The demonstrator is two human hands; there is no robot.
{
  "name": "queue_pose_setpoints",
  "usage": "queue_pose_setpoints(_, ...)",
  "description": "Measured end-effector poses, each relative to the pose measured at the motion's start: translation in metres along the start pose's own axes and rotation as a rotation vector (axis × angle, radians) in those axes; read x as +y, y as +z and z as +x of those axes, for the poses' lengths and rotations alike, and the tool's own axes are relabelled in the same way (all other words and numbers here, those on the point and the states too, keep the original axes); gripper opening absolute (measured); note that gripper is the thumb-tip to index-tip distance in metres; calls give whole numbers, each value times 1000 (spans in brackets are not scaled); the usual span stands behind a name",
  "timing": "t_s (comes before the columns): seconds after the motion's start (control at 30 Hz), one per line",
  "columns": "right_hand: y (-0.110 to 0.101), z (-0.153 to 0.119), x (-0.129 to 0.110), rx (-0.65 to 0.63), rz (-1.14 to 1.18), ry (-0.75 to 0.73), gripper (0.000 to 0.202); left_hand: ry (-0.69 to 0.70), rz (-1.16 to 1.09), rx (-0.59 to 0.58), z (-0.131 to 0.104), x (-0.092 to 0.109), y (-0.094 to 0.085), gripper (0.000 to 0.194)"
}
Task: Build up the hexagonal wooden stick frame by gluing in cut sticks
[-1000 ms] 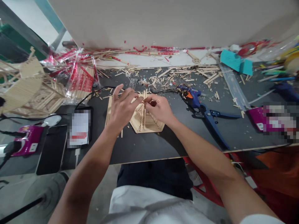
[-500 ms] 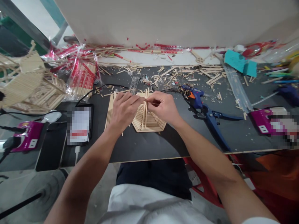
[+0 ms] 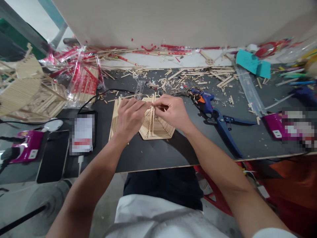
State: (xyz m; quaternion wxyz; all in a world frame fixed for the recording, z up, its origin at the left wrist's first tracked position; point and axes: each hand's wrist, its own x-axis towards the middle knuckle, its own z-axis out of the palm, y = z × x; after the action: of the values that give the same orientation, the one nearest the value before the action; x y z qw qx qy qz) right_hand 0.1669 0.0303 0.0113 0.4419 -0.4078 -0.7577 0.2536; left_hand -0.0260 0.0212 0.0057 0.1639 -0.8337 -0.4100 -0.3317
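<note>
An octagon-like frame of stacked wooden sticks (image 3: 162,134) lies on the dark table, with upright-looking sticks (image 3: 152,122) running across it. My left hand (image 3: 132,115) is closed, its fingertips pinched at the upper part of those sticks. From the right, my right hand (image 3: 170,110) pinches the same place with thumb and forefinger, and the fingertips of both hands nearly meet. A row of loose sticks (image 3: 114,122) lies left of the frame, partly behind my left hand. What exactly is between the fingertips is small and partly hidden.
A blue glue gun (image 3: 206,100) and a blue cutter (image 3: 226,132) lie to the right. Stick scraps (image 3: 178,77) litter the back. On the left are two phones (image 3: 83,132) (image 3: 53,157), a purple power strip (image 3: 29,145) and a wooden stick model (image 3: 22,89).
The whole view has shifted slightly, so things appear a little further left. Both hands keep their pinch at the sticks, with hardly any movement.
</note>
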Motion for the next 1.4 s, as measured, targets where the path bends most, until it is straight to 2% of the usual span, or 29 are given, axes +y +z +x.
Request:
queue_pose_setpoints(0.17,-2,-1,-1,-26,-67,-34,15,2,36,22,-3,1,4,24)
queue_pose_setpoints(0.37,4,0,-5,22,-144,-4,20,-9,24,38,-2,0,3,24)
queue_pose_setpoints(0.43,-1,2,-8,9,-148,2,22,-27,13,49,-2,-1,2,23)
queue_pose_setpoints(0.5,-16,3,-14,38,-165,-12,25,-53,7,47,-3,-2,1,22)
queue_pose_setpoints(0.57,-41,-4,-20,147,-228,-5,30,-78,5,50,-3,-3,2,21)
queue_pose_setpoints(0.63,-74,-22,-24,273,-333,77,31,-104,-7,50,-4,-3,3,20)
queue_pose_setpoints(0.7,-108,-51,-22,312,-448,219,34,-133,-36,42,-4,-2,5,20)
queue_pose_setpoints(0.77,-140,-87,-13,238,-624,442,42,-160,-76,20,-4,0,6,23)
queue_pose_setpoints(0.83,-165,-125,0,45,-800,704,55,-177,-117,5,-4,2,7,25)
queue_pose_setpoints(0.9,-181,-157,13,-137,-885,849,81,-188,-151,0,-4,4,7,25)
queue_pose_setpoints(1.0,-194,-186,26,-279,-954,856,102,-199,-160,1,-4,7,7,25)
queue_pose_setpoints(1.13,-204,-191,36,-365,-956,803,112,-190,-155,4,-4,8,6,25)
queue_pose_setpoints(1.27,-215,-187,46,-400,-966,677,101,-206,-164,5,-4,8,6,27)
queue_pose_setpoints(1.4,-218,-192,43,-446,-1029,684,86,-249,-138,-31,-3,9,4,31)
